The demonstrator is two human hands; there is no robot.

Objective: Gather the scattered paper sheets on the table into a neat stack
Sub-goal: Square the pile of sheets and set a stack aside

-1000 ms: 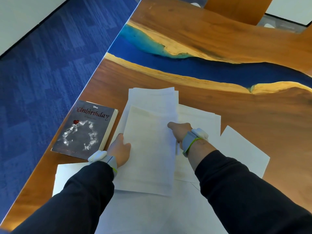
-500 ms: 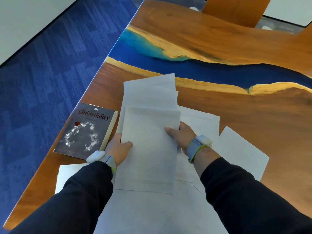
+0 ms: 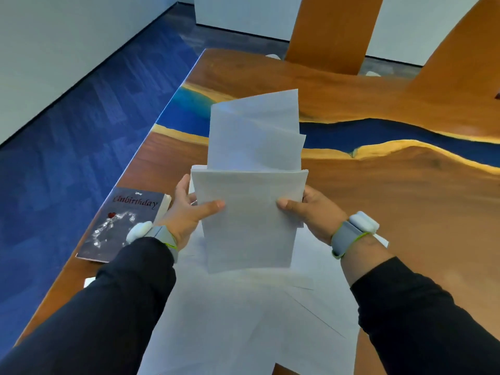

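The left hand (image 3: 186,212) is pinching the left edge of a bundle of paper sheets (image 3: 249,212), its thumb lying across the front sheet and its fingers tucked behind. The right hand (image 3: 311,212) is doing the same at the right edge, thumb pressing on the front and fingers wrapping around the back. Between them the bundle is being held up off the bench (image 3: 405,212), standing roughly upright and facing the camera. The sheets are not lining up: the front one is sitting lowest, while two or three behind it are sticking up above its top edge, fanned and slightly skewed. Each wrist is wearing a grey band with a white module, and black sleeves are covering both forearms.

Below the hands, more loose sheets (image 3: 243,320) are lying flat on the bench, overlapping at different angles and reaching toward the near edge. Just left of the left hand, a dark paperback book (image 3: 121,220) titled "Unbirthday" is lying near the bench's left edge. The bench is wooden, with a blue band winding across it beyond the raised sheets. Blue carpet (image 3: 81,131) is covering the floor to the left.
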